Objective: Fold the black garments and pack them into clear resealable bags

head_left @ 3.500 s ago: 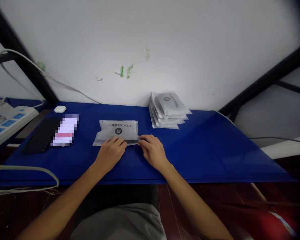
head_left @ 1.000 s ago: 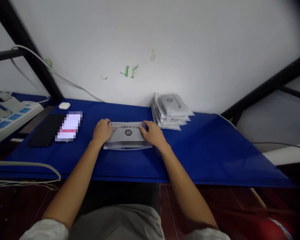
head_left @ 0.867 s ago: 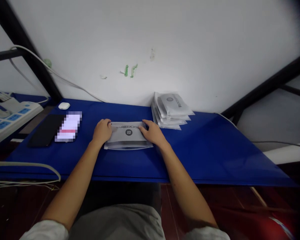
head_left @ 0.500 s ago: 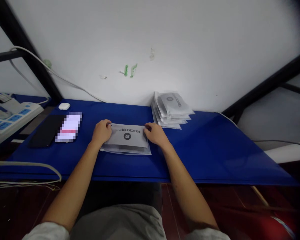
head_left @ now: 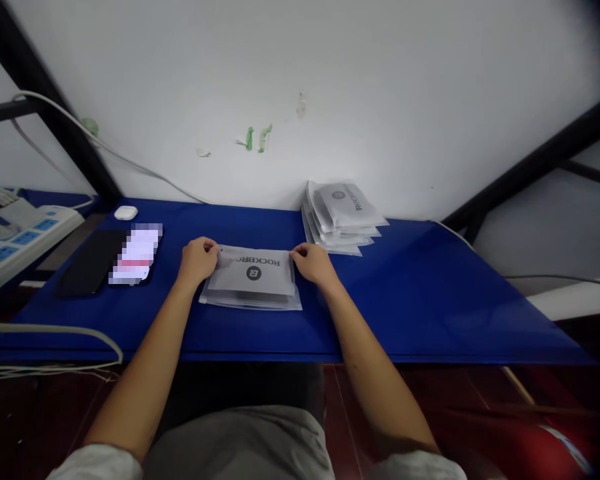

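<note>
A frosted plastic zip bag [head_left: 253, 275] with dark lettering and a round logo lies flat on the blue table in front of me. Something flat and greyish shows inside it, and its slider edge faces me. At the bag's far left corner, my left hand [head_left: 200, 259] has its fingers pinched on the plastic. My right hand [head_left: 312, 261] pinches the far right corner in the same way. Behind my right hand, against the wall, rests a stack of similar bags [head_left: 347, 207].
To the left lie a lit phone [head_left: 137, 255], a dark phone-like slab [head_left: 93, 263] and a small white earbud case [head_left: 126, 213]. A power strip [head_left: 25, 243] with plugs sits at the far left. Black metal bars rise on both sides, and a white cable [head_left: 130, 161] runs along the wall.
My left hand has shifted slightly left and both hands keep to the bag's far corners. The bag lies almost as before; the whole view has moved a little.
</note>
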Tool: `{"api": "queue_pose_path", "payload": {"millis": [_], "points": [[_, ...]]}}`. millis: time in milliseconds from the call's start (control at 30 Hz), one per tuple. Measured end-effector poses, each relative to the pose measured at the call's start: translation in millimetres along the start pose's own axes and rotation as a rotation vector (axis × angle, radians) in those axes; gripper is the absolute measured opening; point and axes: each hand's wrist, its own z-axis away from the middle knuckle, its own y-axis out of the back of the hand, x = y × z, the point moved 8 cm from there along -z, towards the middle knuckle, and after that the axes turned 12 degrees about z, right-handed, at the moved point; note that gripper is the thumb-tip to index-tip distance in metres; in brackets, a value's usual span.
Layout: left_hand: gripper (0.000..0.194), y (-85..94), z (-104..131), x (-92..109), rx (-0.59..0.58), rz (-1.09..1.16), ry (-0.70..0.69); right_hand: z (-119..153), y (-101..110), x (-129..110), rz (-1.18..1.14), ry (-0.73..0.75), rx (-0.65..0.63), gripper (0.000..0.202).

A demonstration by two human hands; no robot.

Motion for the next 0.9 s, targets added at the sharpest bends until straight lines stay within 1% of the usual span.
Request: {"api": "queue_pose_path", "payload": {"millis": [133,233,300,467,567,700,900], "points": [[0.013,3.8,1,4,0.003,0.051,-0.012,3,8,-4,-0.061,0.015,0.047,0.014],[0.014,10.3,5,12,0.022,0.087,-0.038,9,19,-9,-0.105,0.034,0.085,0.015],[0.013,18.0,9,21,0.057,0.128,-0.079,15,30,-12,-0.140,0.054,0.131,0.016],[0.012,43.7,25,49,0.167,0.231,-0.250,35,62,-21,-0.303,0.125,0.301,0.015],[0.011,57.4,37,65,0.207,0.266,-0.306,46,76,-23,-0.352,0.141,0.344,0.014],[0.010,71.9,51,80,0.256,0.305,-0.322,54,90,-24,-0.410,0.145,0.377,0.014],[0.010,84.2,64,99,0.319,0.326,-0.411,59,104,-23,-0.438,0.136,0.439,0.013]]}}
